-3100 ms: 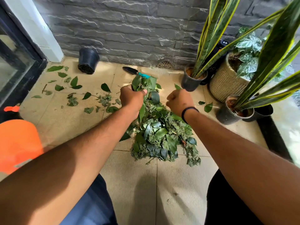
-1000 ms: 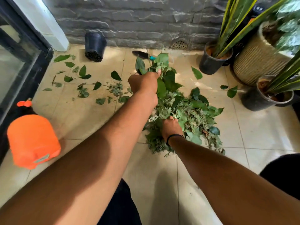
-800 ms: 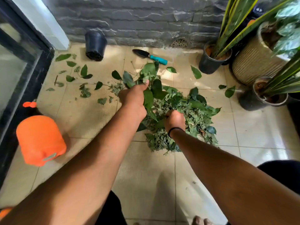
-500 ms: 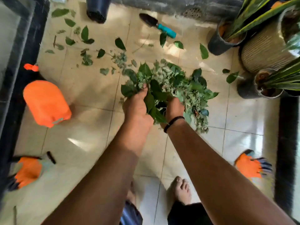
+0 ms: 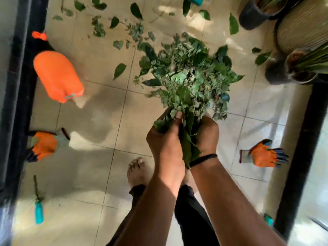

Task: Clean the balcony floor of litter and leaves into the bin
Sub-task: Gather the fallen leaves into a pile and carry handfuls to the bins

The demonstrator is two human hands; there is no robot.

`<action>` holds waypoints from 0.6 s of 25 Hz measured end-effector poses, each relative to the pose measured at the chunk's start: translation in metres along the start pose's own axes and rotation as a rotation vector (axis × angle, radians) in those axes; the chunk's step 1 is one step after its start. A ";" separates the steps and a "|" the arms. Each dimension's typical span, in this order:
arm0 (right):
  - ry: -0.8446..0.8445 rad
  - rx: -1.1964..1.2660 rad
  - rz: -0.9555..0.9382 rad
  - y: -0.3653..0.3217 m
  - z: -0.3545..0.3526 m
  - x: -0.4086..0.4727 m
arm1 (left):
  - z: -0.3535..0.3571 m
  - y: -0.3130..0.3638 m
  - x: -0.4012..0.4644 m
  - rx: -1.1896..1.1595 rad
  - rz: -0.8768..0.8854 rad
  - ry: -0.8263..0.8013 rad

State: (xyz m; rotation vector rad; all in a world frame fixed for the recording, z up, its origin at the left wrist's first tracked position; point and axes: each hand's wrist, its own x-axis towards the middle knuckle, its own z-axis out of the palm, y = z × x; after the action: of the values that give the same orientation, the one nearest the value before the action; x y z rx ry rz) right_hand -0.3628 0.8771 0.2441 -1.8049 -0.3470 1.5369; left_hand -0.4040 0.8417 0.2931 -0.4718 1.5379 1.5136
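Observation:
A large bundle of green leaves [image 5: 190, 75] is held up off the tiled floor, in front of my body. My left hand [image 5: 165, 139] grips its lower left side, thumb up against the leaves. My right hand [image 5: 206, 135], with a black band on the wrist, grips the lower right side. Several loose leaves [image 5: 119, 70] still lie scattered on the tiles beyond, toward the top of the view. No bin shows in this view.
An orange sprayer bottle [image 5: 56, 75] lies at the left by the black door frame. Orange gloves lie at left [image 5: 42, 145] and right [image 5: 264, 156]. Plant pots [image 5: 291, 68] stand at the upper right. A teal-handled tool [image 5: 38, 208] lies lower left. My bare foot [image 5: 137, 172] is below the hands.
Both hands gathered the leaf pile and lifted it off the floor toward me. The view has tilted down as I rose, bringing the gloves and my foot into sight.

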 end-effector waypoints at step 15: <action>-0.246 0.372 -0.204 -0.452 -0.027 -0.395 | 0.156 0.322 -0.434 0.322 0.853 -0.310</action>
State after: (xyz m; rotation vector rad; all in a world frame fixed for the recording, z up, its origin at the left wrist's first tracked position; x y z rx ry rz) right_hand -0.3246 0.9365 0.8406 -1.2603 -0.3252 1.5611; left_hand -0.3799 0.9083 0.8506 0.6649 1.7717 1.7761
